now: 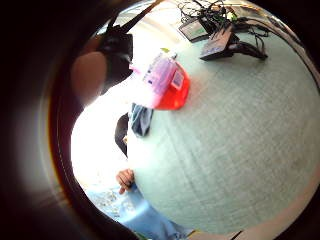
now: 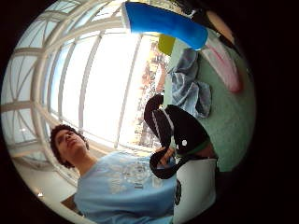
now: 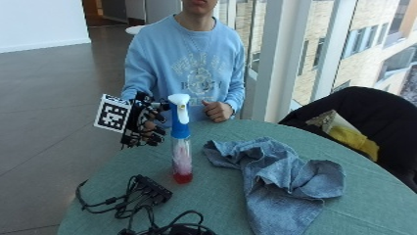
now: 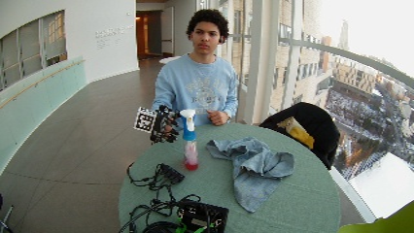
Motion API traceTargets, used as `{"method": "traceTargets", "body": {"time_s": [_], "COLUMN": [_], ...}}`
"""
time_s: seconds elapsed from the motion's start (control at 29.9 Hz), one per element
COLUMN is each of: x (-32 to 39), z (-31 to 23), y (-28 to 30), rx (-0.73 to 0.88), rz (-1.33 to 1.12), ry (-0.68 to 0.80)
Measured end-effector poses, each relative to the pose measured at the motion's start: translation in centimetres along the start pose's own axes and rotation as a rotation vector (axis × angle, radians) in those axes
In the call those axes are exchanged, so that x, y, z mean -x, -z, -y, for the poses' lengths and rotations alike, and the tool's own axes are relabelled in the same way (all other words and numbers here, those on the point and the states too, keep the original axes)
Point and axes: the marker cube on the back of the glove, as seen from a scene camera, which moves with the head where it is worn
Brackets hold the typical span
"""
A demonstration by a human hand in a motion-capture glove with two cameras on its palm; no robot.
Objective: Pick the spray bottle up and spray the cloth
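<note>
A round green table [image 3: 365, 205] carries a crumpled blue-grey cloth [image 3: 280, 178] spread toward three o'clock of the spray bottle [image 3: 180, 147], well apart from it. The bottle stands upright near the table's nine o'clock edge, red liquid at its base. The gloved right hand [image 3: 147, 125] is beside the blue and white sprayhead at nine o'clock, fingers curled toward it; whether they grip it I cannot tell.

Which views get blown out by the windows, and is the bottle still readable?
Thumb side palm view: windows white out the background. Little finger side palm view: glare beside the spray bottle, label blurred. Outside view: even light, spray bottle, cloth and gloved right hand readable.
</note>
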Motion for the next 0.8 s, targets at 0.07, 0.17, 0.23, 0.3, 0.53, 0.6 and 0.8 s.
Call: {"method": "traceTargets", "body": {"time_s": [0.07, 0.17, 0.23, 0.3, 0.53, 0.6, 0.8], "x": [-0.4, -1.0, -1.3, -1.5, -2.0, -2.0, -2.1], "z": [0.5, 1.6, 2.4, 3.2, 5.8, 6.4, 8.1], "y": [-0.3, -0.8, -1.2, -1.5, -2.4, -2.6, -3.4], "rx": [-0.001, -0.013, -0.017, -0.006, 0.005, 0.005, -0.007], "rz": [0.004, 0.012, 0.022, 0.035, 0.072, 0.079, 0.108], "ry": [0.005, 0.012, 0.012, 0.005, -0.047, -0.048, -0.045]}}
